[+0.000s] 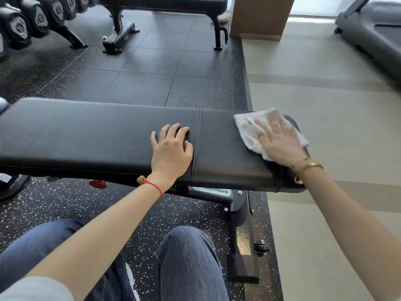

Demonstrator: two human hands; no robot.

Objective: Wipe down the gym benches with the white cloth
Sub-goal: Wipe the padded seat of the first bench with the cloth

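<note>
1. Bench (97,131) in front of me: a long, flat, black padded top, smooth with a faint leather grain, and a stitched seam crossing it right of the middle, splitting it into a long left pad and a shorter right pad.
2. It stands on a black speckled rubber floor (65,205), its right end reaching over the edge of a pale floor (325,127). Under the pad I see a black metal frame with a label reading NAUTILUS (213,190).
3. My white cloth (249,129) lies crumpled and folded on the right pad, near the far right end, one corner lifted.
4. My right hand (280,142) lies flat on the cloth, fingers spread and extended, pressing it to the pad rather than gripping it. A gold bracelet (309,167) sits on that wrist.
5. My left hand (171,148) rests palm down on the long pad just left of the seam, fingers apart and slightly curled, holding nothing. A red string (152,184) circles that wrist.
6. A second black bench (165,3) stands farther off, beside a rack of dumbbells (32,20) at the upper left.
7. My knees in blue jeans (188,263) show below.
</note>
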